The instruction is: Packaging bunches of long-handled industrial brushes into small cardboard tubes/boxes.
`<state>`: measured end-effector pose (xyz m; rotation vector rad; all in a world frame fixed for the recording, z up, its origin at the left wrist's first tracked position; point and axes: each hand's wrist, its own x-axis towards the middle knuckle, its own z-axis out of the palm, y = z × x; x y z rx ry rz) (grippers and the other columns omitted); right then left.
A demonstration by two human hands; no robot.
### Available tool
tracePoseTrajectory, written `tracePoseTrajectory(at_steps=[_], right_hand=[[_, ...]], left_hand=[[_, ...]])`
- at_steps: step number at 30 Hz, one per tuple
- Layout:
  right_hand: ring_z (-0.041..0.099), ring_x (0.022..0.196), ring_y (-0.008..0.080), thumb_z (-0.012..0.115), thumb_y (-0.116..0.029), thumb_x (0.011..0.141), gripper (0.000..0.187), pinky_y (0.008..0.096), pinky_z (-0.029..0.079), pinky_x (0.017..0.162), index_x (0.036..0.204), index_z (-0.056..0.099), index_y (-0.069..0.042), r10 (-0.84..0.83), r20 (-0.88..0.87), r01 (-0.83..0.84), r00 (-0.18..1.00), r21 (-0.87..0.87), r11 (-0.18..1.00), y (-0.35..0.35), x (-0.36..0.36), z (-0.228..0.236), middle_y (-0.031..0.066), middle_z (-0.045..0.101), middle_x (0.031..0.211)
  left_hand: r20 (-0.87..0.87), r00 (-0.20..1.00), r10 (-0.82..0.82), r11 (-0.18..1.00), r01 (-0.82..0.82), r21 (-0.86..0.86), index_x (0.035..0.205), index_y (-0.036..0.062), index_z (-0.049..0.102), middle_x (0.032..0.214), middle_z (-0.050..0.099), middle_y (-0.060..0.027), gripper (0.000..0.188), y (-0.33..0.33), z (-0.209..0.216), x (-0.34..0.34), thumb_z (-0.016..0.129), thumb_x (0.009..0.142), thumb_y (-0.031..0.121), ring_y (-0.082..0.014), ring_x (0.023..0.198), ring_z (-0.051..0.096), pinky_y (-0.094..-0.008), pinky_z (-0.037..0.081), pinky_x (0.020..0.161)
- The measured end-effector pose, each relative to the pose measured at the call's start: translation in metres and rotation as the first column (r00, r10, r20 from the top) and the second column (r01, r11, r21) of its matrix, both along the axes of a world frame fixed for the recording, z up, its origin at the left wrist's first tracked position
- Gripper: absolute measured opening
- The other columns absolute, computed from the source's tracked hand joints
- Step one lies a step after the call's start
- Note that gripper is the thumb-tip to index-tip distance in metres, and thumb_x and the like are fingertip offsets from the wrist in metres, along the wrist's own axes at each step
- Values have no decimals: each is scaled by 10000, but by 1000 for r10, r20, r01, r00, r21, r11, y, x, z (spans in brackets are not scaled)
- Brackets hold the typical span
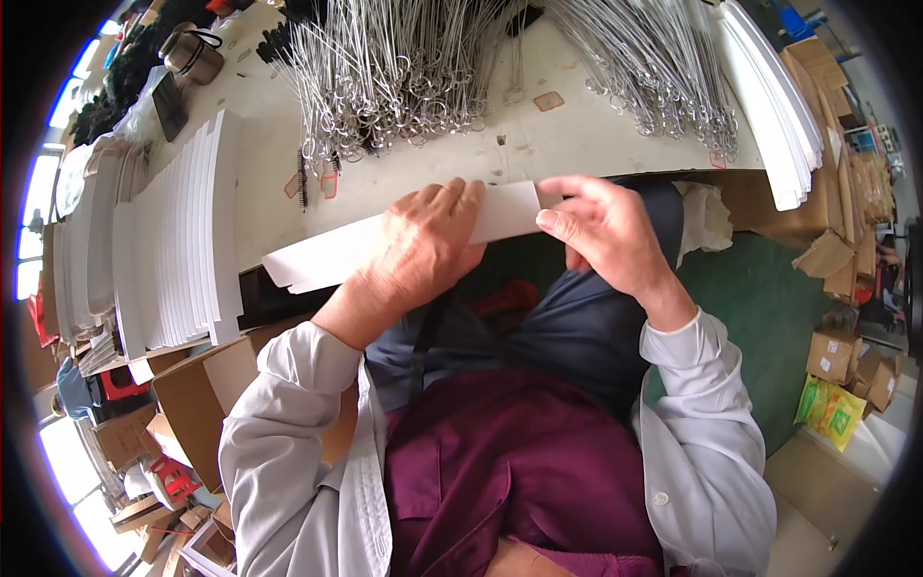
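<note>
My left hand [428,236] is closed over the middle of a long, narrow white paper box [327,252], fingers across its top. The box lies slantwise at the table's near edge, its right end higher in view. At that right end is my right hand [606,231], with thumb and forefinger apart beside the box's edge. The thumb is at or very near the corner; I cannot tell whether it touches. Beyond the box lies a big pile of thin wire brushes [394,82] with looped ends and black bristles.
A second bundle of looped wires [663,77] lies at the far right, beside stacked white boxes [769,106]. More white boxes [178,236] stand in a row at left. A metal flask [192,56] is far left. Cardboard boxes [835,354] sit on the right.
</note>
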<state>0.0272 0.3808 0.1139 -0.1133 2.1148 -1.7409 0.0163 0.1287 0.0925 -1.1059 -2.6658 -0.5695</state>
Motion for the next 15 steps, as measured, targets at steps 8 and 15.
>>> tracePoseTrajectory(at_steps=[8,15], right_hand=[[596,1185,315,818,-215,797,617,419,464,1057,1314,593,35,532,-639,84,555,680,729,-22,-5,-18,162,642,1271],[602,1148,342,811,-220,807,596,434,465,1047,1294,594,47,545,-639,3,543,650,760,-14,-16,-12,163,643,1234]], left_hand=[[223,975,-7,1000,2,24,1241,-15,578,1100,684,-200,565,11,3,-8,779,751,179,-402,982,679,-472,556,849],[226,974,23,997,-38,62,1238,-18,583,1093,679,-207,567,4,12,0,800,756,187,-407,1004,669,-473,546,866]])
